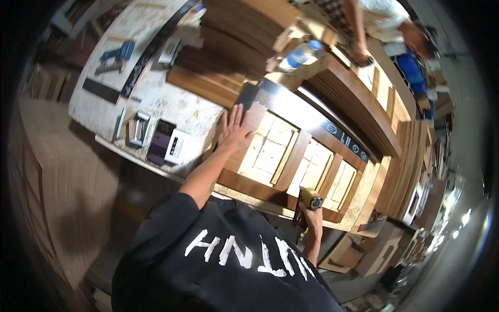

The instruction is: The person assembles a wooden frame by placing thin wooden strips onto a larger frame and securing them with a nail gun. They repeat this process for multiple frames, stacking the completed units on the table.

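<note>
In front of me lies a wooden frame with several openings, its brown rails joined by crosspieces. My left hand rests on the frame's left end with the fingers stretched out, beside a dark strip at the corner. At the near edge, my right hand is wrapped round the grip of a yellow and black nail gun. The tool is over the near rail, right of the middle; whether its nose touches the wood is hidden.
Left on the white worktop are a blue nail gun, a box of staples and a phone. Stacked boards and a water bottle stand beyond. Across the table, another person's hand works on wood.
</note>
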Action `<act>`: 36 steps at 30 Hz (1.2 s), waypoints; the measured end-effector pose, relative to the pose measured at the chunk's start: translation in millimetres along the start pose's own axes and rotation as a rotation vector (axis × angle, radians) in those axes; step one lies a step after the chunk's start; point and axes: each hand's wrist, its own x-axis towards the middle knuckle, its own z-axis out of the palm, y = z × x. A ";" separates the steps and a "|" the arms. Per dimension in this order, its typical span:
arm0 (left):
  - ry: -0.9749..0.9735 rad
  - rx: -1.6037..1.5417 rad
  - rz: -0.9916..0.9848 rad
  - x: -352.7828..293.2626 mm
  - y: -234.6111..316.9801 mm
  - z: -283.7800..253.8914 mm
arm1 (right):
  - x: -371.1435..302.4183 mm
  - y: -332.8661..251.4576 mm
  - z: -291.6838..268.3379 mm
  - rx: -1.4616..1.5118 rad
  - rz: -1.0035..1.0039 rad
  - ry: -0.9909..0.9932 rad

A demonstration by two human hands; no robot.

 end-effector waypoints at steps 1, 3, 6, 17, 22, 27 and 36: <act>0.017 0.005 0.009 -0.2 5.7 2.7 | -8.3 18.5 -14.8 0.045 0.103 -0.041; 0.102 0.000 0.023 -1.4 1.9 8.1 | -9.6 76.1 -33.4 0.278 0.106 -0.065; 0.198 0.003 0.004 -8.5 -17.7 7.3 | 16.2 145.8 -65.9 0.286 -0.026 -0.025; 0.186 -0.035 0.057 -124.1 138.1 77.7 | 129.0 306.8 -255.6 -0.122 0.043 0.673; 0.184 -0.178 -0.004 -183.1 173.9 80.5 | 177.7 313.9 -218.9 -0.024 -0.213 0.761; 0.227 -0.288 -0.091 -234.7 170.5 75.6 | 196.2 304.5 -170.7 -0.238 -0.045 0.659; 0.212 -0.476 -0.177 -288.4 170.0 102.4 | 176.2 291.5 -204.3 -0.304 -0.109 0.458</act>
